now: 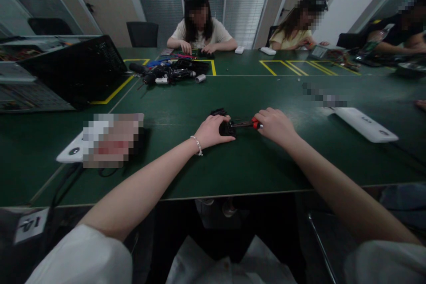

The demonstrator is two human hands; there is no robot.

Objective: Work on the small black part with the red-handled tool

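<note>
My left hand (213,132), a chain bracelet on its wrist, is wrapped around a small black part (227,128) on the green table. Fingers cover much of the part, so its exact kind does not show. From the right, my right hand (275,125) grips the red handles of long-nosed pliers (244,124). Their dark jaws point left, and the tips meet the black part's right side. Whether the jaws are pinched on it is too small to tell.
On the green table (186,166) lie cables and dark tools (169,71), a white power bank (364,124) at right and another white device (71,148) at left. An opened computer case (76,71) stands far left. Several people sit opposite, one person (199,26) straight ahead.
</note>
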